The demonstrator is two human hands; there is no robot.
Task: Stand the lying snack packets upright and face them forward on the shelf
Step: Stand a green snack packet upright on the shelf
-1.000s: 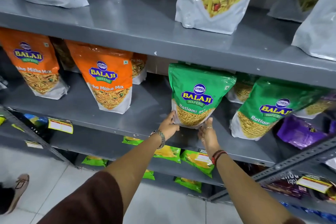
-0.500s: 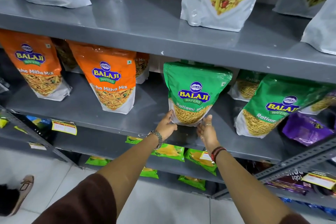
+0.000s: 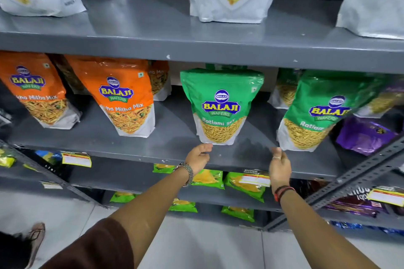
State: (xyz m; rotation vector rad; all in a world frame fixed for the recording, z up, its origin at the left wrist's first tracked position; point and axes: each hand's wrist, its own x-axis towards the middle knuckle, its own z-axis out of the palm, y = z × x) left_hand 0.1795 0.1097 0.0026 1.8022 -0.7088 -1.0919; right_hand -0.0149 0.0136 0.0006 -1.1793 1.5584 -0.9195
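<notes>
Two bare hands hover at the near edge of the grey middle shelf [image 3: 175,137], both loose and holding nothing: left hand [image 3: 197,157] just below the upright, forward-facing green Ratlami Sev packet [image 3: 220,105], right hand [image 3: 278,168] further right, apart from it.

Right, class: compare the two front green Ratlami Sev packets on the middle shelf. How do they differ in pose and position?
The middle green packet stands nearly upright and squarely front-facing; the right green packet leans to the right. The middle one stands directly above the left hand, while the right one sits beyond the right hand, beside a purple packet. Both share the green Balaji Wafers design, a base window showing yellow sev, and the same grey shelf.
</notes>
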